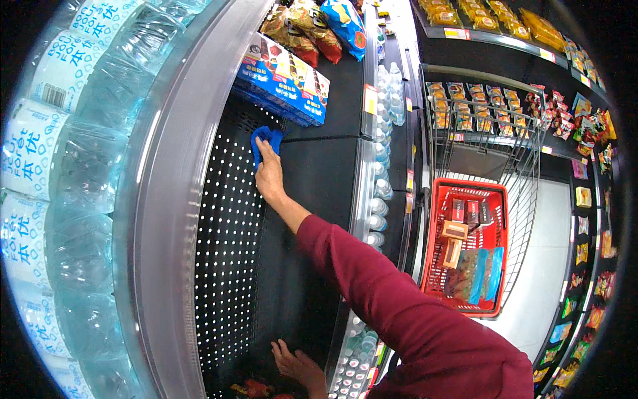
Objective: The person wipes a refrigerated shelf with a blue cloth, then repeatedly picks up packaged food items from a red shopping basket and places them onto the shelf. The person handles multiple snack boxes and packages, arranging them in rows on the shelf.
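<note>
My right hand (269, 174), on a dark red sleeve, reaches far into an empty black shelf bay and presses a blue cloth (264, 141) against the shelf's back corner, just below a stack of blue boxes (282, 80). My left hand (300, 366) rests with spread fingers on the black shelf (319, 179) at the lower edge of the view, holding nothing. The perforated black back panel (229, 233) lies left of both hands.
Shrink-wrapped packs of water bottles (73, 166) fill the left. Snack bags (312, 26) sit above the boxes. Small bottles (379, 173) line the shelf front. A wire trolley holds a red basket (435, 219) of packets on the right; snack racks (585, 199) stand beyond.
</note>
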A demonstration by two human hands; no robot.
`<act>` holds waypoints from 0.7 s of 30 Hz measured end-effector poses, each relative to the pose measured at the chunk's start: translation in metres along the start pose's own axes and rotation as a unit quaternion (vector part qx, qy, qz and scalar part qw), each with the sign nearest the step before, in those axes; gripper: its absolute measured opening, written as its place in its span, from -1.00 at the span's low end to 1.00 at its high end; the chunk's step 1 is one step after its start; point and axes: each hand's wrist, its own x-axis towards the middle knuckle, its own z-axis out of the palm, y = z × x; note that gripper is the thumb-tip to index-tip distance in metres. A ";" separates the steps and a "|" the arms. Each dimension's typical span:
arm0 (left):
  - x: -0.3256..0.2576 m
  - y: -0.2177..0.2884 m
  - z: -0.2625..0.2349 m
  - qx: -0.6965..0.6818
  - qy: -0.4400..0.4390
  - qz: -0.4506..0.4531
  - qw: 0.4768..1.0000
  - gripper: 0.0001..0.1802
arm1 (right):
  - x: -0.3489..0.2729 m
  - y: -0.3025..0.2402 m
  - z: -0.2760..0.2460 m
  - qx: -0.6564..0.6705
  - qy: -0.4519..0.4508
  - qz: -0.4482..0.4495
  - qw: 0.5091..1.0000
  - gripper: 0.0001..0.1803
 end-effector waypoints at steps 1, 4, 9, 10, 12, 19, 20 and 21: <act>0.003 0.006 -0.002 -0.011 -0.008 -0.009 1.000 -0.43 | -0.002 -0.005 0.001 0.000 0.002 0.017 1.000 -0.17; 0.011 0.004 0.005 -0.024 -0.011 0.016 1.000 -0.43 | -0.013 -0.040 0.023 -0.010 0.042 -0.098 0.994 -0.34; 0.003 -0.010 0.009 -0.014 0.022 0.040 0.999 -0.43 | -0.045 -0.147 0.067 0.416 -0.097 0.034 0.903 -0.44; 0.007 -0.008 0.012 -0.020 0.028 0.060 0.998 -0.43 | -0.034 -0.137 0.065 0.331 -0.086 -0.043 0.939 -0.42; 0.004 -0.008 0.012 -0.027 0.023 0.061 0.998 -0.43 | -0.032 -0.117 0.052 0.194 -0.044 -0.116 0.973 -0.41; 0.002 0.004 0.000 -0.051 -0.004 0.006 0.999 -0.43 | -0.079 -0.020 -0.027 -0.011 -0.028 0.004 1.000 -0.46; 0.002 0.003 -0.001 -0.055 -0.008 -0.003 0.998 -0.43 | -0.085 -0.022 -0.027 -0.023 -0.050 0.031 0.998 -0.46; 0.002 0.003 -0.001 -0.054 -0.005 -0.004 0.999 -0.43 | -0.091 -0.028 -0.021 -0.020 -0.054 0.049 0.997 -0.53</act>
